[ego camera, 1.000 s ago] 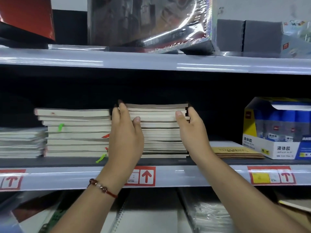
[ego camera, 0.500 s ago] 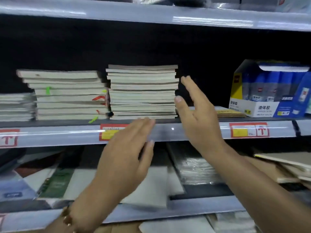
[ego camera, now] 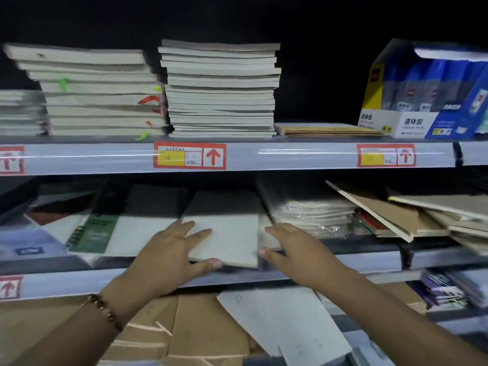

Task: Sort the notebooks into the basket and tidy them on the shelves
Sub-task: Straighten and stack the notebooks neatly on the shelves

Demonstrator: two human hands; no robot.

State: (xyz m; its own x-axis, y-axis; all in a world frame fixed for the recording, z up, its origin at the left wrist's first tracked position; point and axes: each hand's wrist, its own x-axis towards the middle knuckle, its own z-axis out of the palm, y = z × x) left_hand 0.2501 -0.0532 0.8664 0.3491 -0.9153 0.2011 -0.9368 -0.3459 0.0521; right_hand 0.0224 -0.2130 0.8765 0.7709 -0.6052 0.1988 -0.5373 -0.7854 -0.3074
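Blue-yellow glue box (ego camera: 422, 91) sits top right on my upper shelf, w/ red-framed price tags (ego camera: 189, 155) along the rail. Flat cardboard sheets (ego camera: 184, 331) lie at the bottom.

"液体胶" on glue box (ego camera: 412, 122)
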